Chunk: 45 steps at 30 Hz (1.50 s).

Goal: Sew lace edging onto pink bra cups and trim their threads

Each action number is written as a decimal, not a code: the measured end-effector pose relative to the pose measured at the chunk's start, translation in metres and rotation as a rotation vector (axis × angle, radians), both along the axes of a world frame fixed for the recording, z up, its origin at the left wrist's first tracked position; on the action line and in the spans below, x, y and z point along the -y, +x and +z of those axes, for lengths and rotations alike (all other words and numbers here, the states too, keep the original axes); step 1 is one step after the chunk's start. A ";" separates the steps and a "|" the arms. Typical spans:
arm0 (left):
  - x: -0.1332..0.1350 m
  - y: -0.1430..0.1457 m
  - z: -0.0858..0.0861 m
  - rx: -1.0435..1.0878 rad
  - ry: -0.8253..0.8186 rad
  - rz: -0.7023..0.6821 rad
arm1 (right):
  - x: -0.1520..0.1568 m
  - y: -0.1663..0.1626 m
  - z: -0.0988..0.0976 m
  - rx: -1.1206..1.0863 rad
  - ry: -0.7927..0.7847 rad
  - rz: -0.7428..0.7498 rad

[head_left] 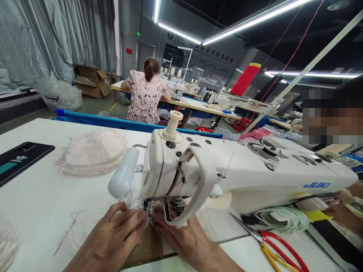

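A white JUKO sewing machine (pixel 238 170) lies across the white table (pixel 36 204). Both my hands rest at its needle. My left hand (pixel 113 236) lies flat with its fingers stretched onto a small piece of white lace (pixel 131 199) just left of the presser foot (pixel 172 206). My right hand (pixel 183 236) presses down just in front of and right of the foot, fingers together on the same lace, partly hidden by the machine's clear guard.
A pile of pale lace pieces (pixel 95 153) and a black phone (pixel 19 160) lie at left. Red-handled scissors (pixel 272 245) and a coil of pale cord (pixel 283 219) lie at right. A person in a floral dress (pixel 146 94) sits at a far table.
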<state>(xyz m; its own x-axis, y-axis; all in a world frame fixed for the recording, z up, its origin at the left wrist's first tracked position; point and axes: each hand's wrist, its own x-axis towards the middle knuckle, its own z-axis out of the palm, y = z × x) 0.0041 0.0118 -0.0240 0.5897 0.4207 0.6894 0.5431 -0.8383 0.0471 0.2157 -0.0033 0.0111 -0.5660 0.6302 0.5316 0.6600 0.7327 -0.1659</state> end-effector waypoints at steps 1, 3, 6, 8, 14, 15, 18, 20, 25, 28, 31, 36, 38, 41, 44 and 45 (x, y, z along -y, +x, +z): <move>0.000 0.000 0.001 0.006 -0.002 0.001 | 0.000 0.000 0.000 0.014 -0.003 -0.006; 0.001 0.000 0.002 0.001 -0.005 0.009 | 0.000 0.000 0.001 0.027 -0.007 -0.012; 0.002 -0.003 0.000 -0.043 -0.029 0.000 | -0.001 0.000 0.001 -0.005 -0.022 -0.009; 0.002 -0.004 -0.004 -0.051 -0.023 -0.009 | -0.001 0.000 0.000 -0.030 -0.026 -0.005; 0.001 -0.005 -0.009 -0.046 0.002 0.008 | -0.001 0.001 -0.001 -0.043 0.005 -0.029; 0.001 -0.005 -0.009 -0.048 0.001 0.010 | -0.001 0.000 -0.001 -0.036 -0.004 -0.025; 0.002 -0.006 -0.007 -0.061 0.002 -0.006 | -0.001 0.001 0.000 -0.026 -0.053 0.003; 0.003 -0.006 -0.003 -0.072 -0.017 -0.013 | -0.001 0.001 -0.001 -0.029 -0.078 0.019; 0.004 -0.004 0.005 -0.093 -0.070 0.030 | -0.001 0.001 -0.003 -0.045 -0.066 0.019; 0.004 -0.003 0.006 -0.074 -0.034 0.027 | -0.001 0.000 -0.003 -0.037 -0.065 0.018; 0.004 -0.003 0.002 -0.072 -0.015 0.023 | -0.002 0.000 -0.003 -0.017 -0.065 0.009; 0.005 -0.004 0.001 -0.062 -0.008 0.023 | -0.001 0.000 -0.002 0.002 -0.057 -0.009; 0.006 -0.003 0.002 -0.067 0.002 0.020 | -0.001 0.000 -0.001 0.008 -0.044 -0.008; 0.007 -0.003 0.003 -0.063 0.012 0.020 | 0.000 -0.001 0.000 0.005 -0.025 -0.021; 0.007 -0.001 0.003 -0.046 0.009 0.020 | 0.000 -0.002 0.001 -0.005 -0.021 -0.027; 0.006 -0.001 0.004 -0.040 0.011 0.015 | 0.000 -0.002 0.001 -0.003 -0.023 -0.028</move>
<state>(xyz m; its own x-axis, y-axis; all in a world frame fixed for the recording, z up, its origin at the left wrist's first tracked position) 0.0033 0.0056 -0.0200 0.6106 0.4221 0.6701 0.5570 -0.8304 0.0156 0.2142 -0.0033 0.0123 -0.5466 0.6575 0.5187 0.6794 0.7102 -0.1843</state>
